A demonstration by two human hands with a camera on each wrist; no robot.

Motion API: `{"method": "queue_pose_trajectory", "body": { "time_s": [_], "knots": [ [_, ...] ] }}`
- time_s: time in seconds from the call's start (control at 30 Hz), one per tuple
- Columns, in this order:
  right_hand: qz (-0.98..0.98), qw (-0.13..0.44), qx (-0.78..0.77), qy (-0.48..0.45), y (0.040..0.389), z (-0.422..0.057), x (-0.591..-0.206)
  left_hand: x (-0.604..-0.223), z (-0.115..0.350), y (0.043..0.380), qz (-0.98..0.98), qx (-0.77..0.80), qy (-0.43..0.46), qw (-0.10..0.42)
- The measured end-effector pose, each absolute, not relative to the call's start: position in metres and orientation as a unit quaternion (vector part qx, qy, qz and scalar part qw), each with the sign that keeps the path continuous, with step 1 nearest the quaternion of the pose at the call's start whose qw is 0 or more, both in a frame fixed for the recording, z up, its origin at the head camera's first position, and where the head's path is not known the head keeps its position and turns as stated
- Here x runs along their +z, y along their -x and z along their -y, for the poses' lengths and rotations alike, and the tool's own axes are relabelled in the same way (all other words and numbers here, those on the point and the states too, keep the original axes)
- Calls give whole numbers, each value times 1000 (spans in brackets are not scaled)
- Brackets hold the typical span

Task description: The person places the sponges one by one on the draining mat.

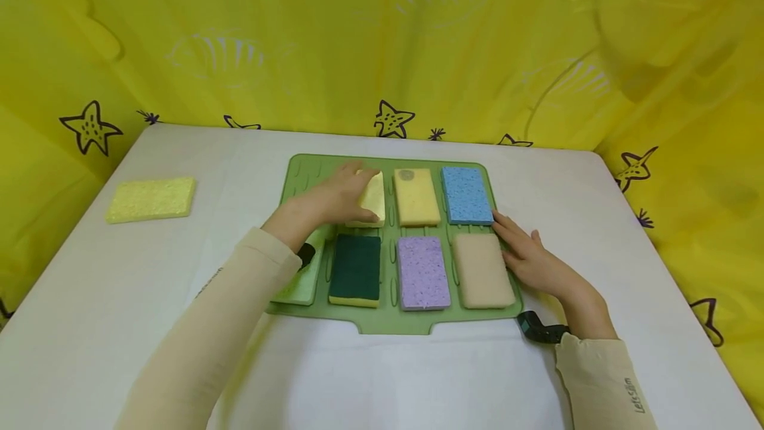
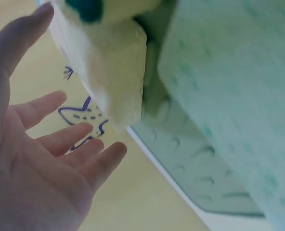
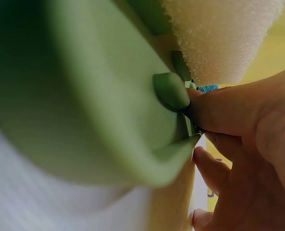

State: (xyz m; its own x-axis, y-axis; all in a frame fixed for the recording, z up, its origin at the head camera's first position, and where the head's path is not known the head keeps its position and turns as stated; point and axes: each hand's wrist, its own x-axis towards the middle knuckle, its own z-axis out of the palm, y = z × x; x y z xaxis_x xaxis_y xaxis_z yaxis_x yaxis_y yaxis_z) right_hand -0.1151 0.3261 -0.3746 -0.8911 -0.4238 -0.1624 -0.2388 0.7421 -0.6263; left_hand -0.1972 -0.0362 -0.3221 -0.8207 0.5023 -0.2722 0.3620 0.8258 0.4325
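Note:
A flat green mat (image 1: pixel 394 325) with raised ridges bears several sponges in two rows. My left hand (image 1: pixel 337 194) spreads over a pale yellow sponge (image 1: pixel 375 198) in the back row, thumb near its front edge. In the left wrist view, the fingers (image 2: pixel 80 163) are apart from that sponge (image 2: pixel 116 72); the thumb tip meets or nearly meets it. My right hand (image 1: pixel 534 264) rests at the mat's right edge, its fingers touching the rim between the blue sponge (image 1: pixel 467 195) and the beige sponge (image 1: pixel 483 271). The right wrist view places the thumb (image 3: pixel 224 108) beside a ridge.
Also on the mat are a yellow sponge with a round mark (image 1: pixel 416 201), a lilac sponge (image 1: pixel 424 274), a dark green scouring sponge (image 1: pixel 355 271) and a green speckled sponge (image 1: pixel 304 284), partly under my left wrist. Another yellow sponge (image 1: pixel 152 199) lies on the white table (image 1: pixel 453 377).

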Motion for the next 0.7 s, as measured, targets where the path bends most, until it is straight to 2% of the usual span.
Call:
{"method": "queue_pose_trajectory", "body": {
  "time_s": [0.47, 0.7],
  "knots": [
    [-920, 153, -316, 176, 114, -326, -374, -313, 84, 184, -955, 201, -196, 91],
    [-919, 151, -316, 180, 115, -326, -375, -319, 114, 169, -957, 232, -164, 63]
  ]
}}
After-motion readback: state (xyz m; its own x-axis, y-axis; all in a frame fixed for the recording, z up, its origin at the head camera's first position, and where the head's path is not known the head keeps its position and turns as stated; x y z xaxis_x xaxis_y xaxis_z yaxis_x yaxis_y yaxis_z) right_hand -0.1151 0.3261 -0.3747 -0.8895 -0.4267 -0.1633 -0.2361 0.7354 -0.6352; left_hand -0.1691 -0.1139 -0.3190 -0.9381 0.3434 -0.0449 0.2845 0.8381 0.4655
